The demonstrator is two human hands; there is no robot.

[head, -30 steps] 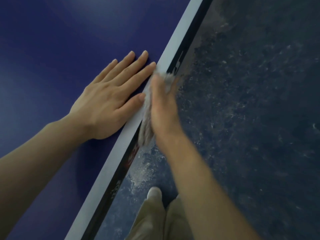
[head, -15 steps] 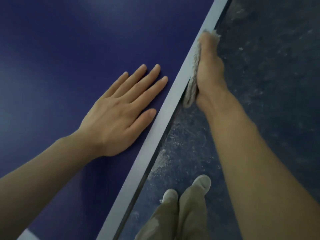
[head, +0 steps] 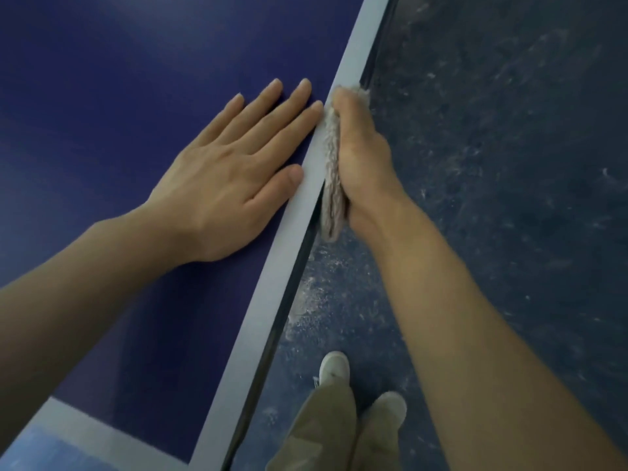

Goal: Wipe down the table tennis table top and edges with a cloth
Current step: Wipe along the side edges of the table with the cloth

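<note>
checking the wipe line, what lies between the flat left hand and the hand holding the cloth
In the head view, only the table's white edge stripe lies between the left hand and the cloth, which the right hand presses against the table's side.

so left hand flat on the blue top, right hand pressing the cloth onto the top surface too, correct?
Not quite. The head view shows the left hand flat on the blue table top, but the right hand presses the cloth against the table's side edge, beyond the white line, not on the top surface.
</note>
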